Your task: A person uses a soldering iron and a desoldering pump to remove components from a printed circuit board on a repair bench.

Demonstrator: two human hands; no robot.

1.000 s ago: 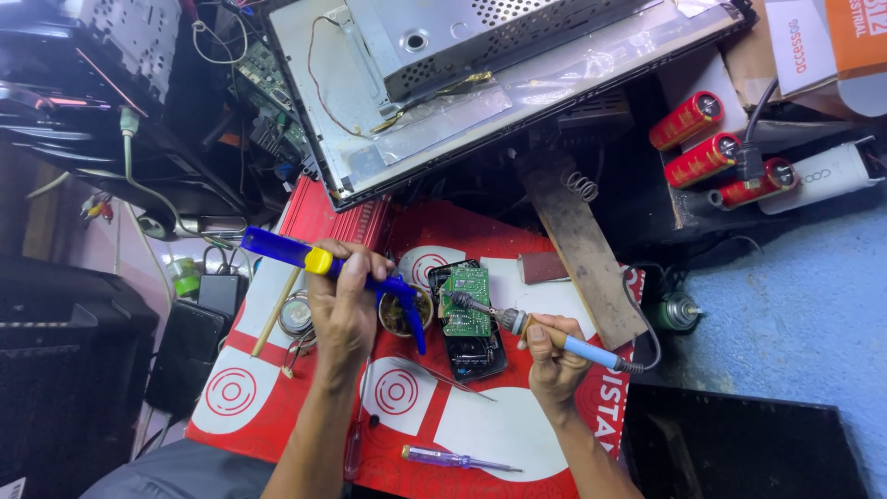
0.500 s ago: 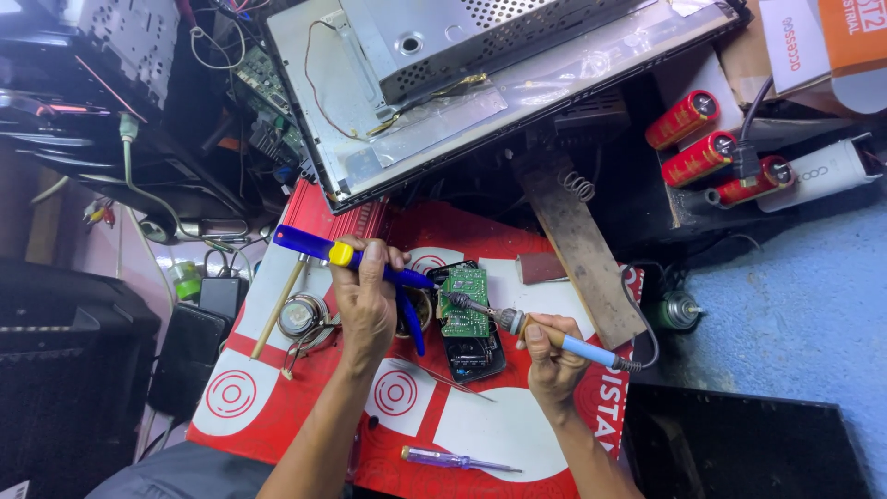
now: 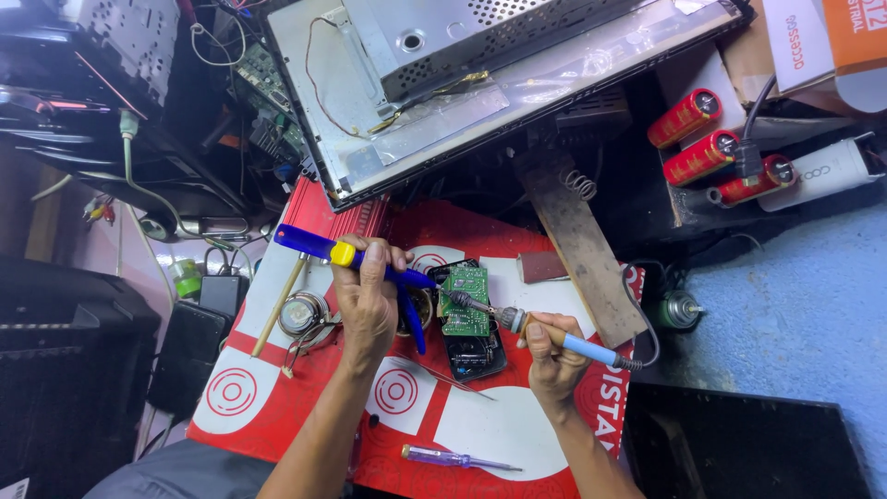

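Since the earlier frame the left hand (image 3: 367, 305) has carried the blue desoldering pump (image 3: 356, 263) rightward, so its tip now sits just left of the green circuit board (image 3: 465, 302), and the soldering iron (image 3: 536, 328) tip has come onto the board's upper left part. The left hand is wrapped around the pump with the thumb on its yellow button, while the right hand (image 3: 552, 356), just right of the board, is closed around the iron's handle. The board lies on a black casing (image 3: 473, 353) on the red and white mat (image 3: 305, 393); a purple screwdriver (image 3: 457, 456) lies well below it.
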